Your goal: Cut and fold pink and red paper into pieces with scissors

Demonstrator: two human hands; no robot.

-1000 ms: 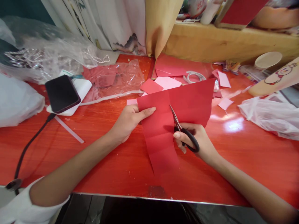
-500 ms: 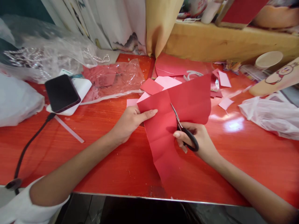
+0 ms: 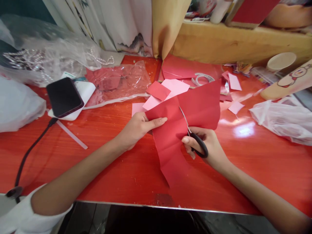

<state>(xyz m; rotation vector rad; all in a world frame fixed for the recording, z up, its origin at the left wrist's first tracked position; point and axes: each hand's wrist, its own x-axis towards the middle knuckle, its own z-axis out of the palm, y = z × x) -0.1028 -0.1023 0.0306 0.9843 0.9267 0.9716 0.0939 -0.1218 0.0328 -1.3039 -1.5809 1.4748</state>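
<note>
A large sheet of red paper [image 3: 168,136] is held up over the table, creased and partly cut. My left hand [image 3: 140,130] pinches its left edge, thumb on top and fingers underneath. In my right hand [image 3: 204,143] is a pair of scissors [image 3: 199,145] with black handles. The blades lie in the cut, pointing away from me and slightly left; only a thin strip of metal shows above the paper. To the right of the cut, a wide flap of the sheet stands over my right hand. Just beyond the sheet lie pink paper pieces [image 3: 174,87] and a small red square [image 3: 159,90].
On the left, a black phone-like device [image 3: 64,97] with a cable rests on a white object. Behind it are a clear bag of beads [image 3: 31,60] and a plastic packet of red paper [image 3: 117,81]. A patterned cup [image 3: 287,81] and a crumpled plastic bag [image 3: 282,120] lie at right.
The scissor blades have closed further on the red paper, showing as a thinner strip. My left hand and the sheet's left part have shifted slightly right.
</note>
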